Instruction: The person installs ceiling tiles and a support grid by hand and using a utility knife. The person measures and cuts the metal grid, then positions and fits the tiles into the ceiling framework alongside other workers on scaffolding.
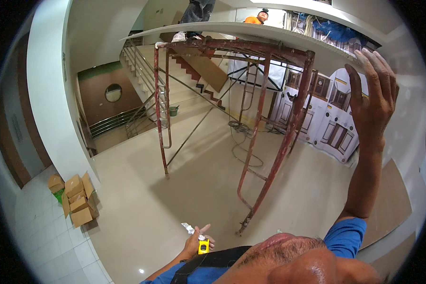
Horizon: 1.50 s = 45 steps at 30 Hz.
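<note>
Low in the view, my left hand (pixel 192 245) is closed round a yellow tape measure (pixel 203 246). A white strip-like piece (pixel 188 228) sticks out at the same hand; its kind is unclear. My right hand (pixel 375 90) is raised high on the right, its fingers stretched up and apart. Its fingertips are at the right end of a long, thin, pale panel (pixel 255 31), and I cannot tell whether they touch it. The panel spans the top of a rusty red scaffold (pixel 265 102).
A person in dark trousers (pixel 197 12) is up by the scaffold; another in orange (pixel 254 20) is behind the panel. Cables (pixel 241 128) lie between the scaffold legs. Open cardboard boxes (pixel 78 199) stand left by a white column (pixel 49 85). Railed stairs (pixel 139 61) lie behind.
</note>
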{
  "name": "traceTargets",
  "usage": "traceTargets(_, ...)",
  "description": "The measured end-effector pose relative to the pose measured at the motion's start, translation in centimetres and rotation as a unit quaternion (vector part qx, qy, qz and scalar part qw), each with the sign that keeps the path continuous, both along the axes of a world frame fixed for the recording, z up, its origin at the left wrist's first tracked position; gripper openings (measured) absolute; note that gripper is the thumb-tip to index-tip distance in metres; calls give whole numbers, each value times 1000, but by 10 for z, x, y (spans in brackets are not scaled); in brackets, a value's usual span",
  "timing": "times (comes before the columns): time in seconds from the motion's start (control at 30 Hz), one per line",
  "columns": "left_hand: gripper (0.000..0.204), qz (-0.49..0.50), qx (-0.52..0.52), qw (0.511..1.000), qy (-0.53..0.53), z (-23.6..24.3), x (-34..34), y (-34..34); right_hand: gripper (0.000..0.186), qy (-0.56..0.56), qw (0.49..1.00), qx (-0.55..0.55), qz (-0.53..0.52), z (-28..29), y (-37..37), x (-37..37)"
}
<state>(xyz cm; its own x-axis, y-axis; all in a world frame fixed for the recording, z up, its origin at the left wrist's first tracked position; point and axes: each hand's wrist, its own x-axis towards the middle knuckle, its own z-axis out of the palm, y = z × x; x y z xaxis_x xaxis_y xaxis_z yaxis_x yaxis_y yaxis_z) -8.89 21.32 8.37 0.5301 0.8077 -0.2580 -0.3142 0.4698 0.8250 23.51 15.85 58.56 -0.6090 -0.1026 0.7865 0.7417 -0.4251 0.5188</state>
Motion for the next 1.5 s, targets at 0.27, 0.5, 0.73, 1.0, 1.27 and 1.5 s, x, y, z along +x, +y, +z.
traceTargets(0.27, 82, -32, -49, 995, -75, -12, -11, 1, 46, -2, 1000, 14, -21, -2, -1, 1)
traceTargets(0.5, 82, -51, -9, 999, -13, 15, -41, 0, 47, 23, 999, 1, -34, 1, -21, -25)
traceTargets(0.73, 80, -224, -41, 973, -43, -67, -67, -3, 38, 45, 996, -39, -65, -29, -46, -63)
traceTargets(1.0, 82, -326, 26, 945, 19, -21, -51, -36, 27, 45, 996, -65, -41, -51, -114, -76)
traceTargets(1.27, 76, -346, 10, 938, -13, -8, 22, -103, 24, 77, 989, -112, 65, -101, -216, -17)
traceTargets(1.5, 78, -365, -34, 930, 38, -10, 112, -194, 15, 322, 878, -274, 224, -180, -385, 66)
